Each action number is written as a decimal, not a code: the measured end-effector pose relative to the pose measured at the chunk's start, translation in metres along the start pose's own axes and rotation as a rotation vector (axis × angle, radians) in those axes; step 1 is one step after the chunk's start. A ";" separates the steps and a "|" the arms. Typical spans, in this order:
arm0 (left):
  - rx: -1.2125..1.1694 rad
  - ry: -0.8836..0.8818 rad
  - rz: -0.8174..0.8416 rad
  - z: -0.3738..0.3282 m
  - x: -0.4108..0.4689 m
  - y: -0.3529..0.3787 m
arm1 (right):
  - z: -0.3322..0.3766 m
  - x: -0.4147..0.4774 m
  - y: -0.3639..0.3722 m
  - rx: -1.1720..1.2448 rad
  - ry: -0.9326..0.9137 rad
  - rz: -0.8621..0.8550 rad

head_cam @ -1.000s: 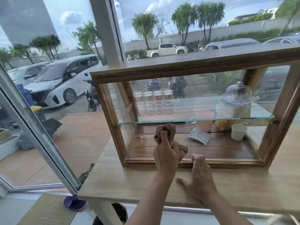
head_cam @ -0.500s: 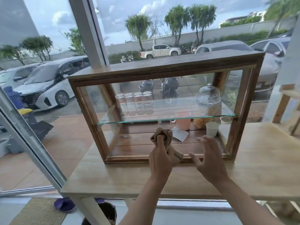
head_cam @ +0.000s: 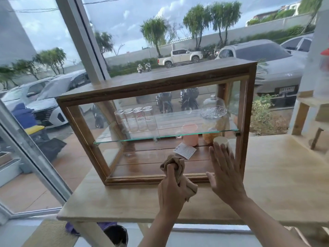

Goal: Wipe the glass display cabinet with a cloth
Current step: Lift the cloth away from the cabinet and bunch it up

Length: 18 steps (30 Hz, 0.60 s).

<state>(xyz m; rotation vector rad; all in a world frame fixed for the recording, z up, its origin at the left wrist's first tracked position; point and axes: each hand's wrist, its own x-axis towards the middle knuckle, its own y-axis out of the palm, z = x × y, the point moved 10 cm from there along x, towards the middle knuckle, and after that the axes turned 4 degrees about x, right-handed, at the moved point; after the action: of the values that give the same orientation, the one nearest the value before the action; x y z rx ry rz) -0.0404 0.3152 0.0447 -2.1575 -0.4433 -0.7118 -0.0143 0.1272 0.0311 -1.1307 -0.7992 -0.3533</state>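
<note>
A wooden-framed glass display cabinet (head_cam: 153, 87) stands on a light wooden table (head_cam: 277, 184). My left hand (head_cam: 170, 191) is shut on a bunched tan cloth (head_cam: 179, 166), held against the lower front pane near the bottom rail. My right hand (head_cam: 226, 173) is open, palm flat on the front glass at the lower right, fingers spread and pointing up. Inside, a glass shelf (head_cam: 165, 136) carries several glass jars (head_cam: 135, 120) and a domed glass container (head_cam: 212, 111).
On the cabinet floor sit a pink cup (head_cam: 190, 134), a white cup (head_cam: 220, 140) and a paper label (head_cam: 185, 150). Large windows stand behind and to the left, with parked cars outside. A wooden stand (head_cam: 302, 114) is at the right. The table's front edge runs just below my hands.
My right hand has lifted off the table and now lies flat on the glass. The view has shifted right, so the cabinet sits further left. My left hand stays on the cloth.
</note>
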 end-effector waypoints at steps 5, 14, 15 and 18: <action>-0.090 0.041 0.074 -0.011 0.001 0.017 | 0.010 -0.005 -0.021 0.274 0.139 -0.027; -0.312 0.297 0.344 -0.090 -0.031 0.067 | 0.003 -0.047 -0.033 1.217 0.833 0.157; -0.347 0.320 0.343 -0.099 -0.033 0.066 | -0.003 -0.050 -0.038 1.234 0.865 0.118; -0.416 0.355 0.311 -0.120 -0.037 0.066 | -0.031 -0.060 -0.051 1.228 0.939 0.014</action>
<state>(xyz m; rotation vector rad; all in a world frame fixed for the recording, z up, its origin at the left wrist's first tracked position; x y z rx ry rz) -0.0750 0.1781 0.0452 -2.3358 0.2455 -1.0483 -0.0753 0.0705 0.0157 0.2299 -0.0578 -0.2569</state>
